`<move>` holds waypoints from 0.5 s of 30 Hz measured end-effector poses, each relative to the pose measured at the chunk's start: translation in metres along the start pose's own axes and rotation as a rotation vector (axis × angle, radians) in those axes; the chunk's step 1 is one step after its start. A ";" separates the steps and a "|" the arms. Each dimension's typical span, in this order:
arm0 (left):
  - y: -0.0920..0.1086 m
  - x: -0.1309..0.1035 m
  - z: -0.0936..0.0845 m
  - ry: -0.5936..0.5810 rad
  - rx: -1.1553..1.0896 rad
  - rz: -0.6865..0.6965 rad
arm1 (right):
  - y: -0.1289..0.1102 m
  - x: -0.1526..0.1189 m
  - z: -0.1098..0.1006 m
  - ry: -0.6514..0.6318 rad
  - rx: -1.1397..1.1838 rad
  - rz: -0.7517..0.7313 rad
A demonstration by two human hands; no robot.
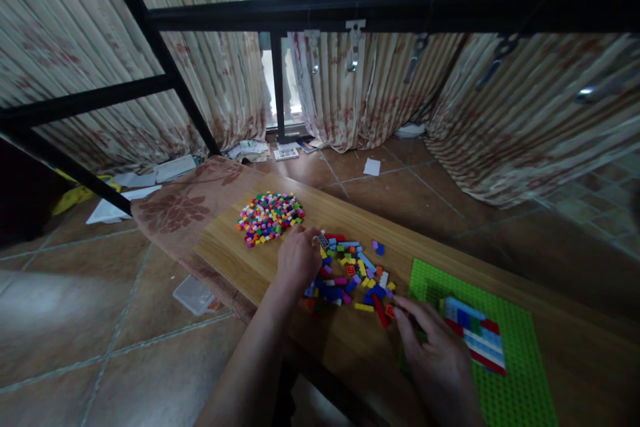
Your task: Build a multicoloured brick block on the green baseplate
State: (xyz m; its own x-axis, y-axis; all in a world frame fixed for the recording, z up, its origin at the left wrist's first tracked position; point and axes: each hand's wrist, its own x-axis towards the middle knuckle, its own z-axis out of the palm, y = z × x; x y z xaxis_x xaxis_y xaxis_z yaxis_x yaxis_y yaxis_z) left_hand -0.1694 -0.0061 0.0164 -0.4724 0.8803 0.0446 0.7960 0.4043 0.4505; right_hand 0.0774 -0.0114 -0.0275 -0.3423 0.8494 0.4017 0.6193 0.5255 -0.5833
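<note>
Fingers, left hand: closed on grey brick. Right hand by orange brick, grip unclear. Step, judged: picking from pile, centre; calls for light pinch.

Bricks on the bench, between left fingers and right fingers
Small pieces left of both; baseplate right.

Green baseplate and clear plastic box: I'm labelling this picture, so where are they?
Green baseplate (523,355), head view: bare studs near its right edge.
Clear plastic box (193,294), head view: middle of its visible part.
</note>
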 end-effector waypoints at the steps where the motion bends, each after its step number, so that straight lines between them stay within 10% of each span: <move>1: -0.001 0.002 0.002 -0.009 0.011 0.011 | 0.000 0.000 0.000 0.000 0.008 0.005; 15: 0.009 0.013 0.016 0.002 0.162 0.037 | -0.005 0.000 -0.008 0.064 0.067 0.005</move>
State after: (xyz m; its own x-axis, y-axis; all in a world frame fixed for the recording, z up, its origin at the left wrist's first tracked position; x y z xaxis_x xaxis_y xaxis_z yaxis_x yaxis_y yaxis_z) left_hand -0.1625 0.0124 0.0068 -0.4421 0.8949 0.0601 0.8633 0.4064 0.2993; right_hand 0.0801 -0.0145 -0.0193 -0.2924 0.8480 0.4419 0.5711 0.5255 -0.6306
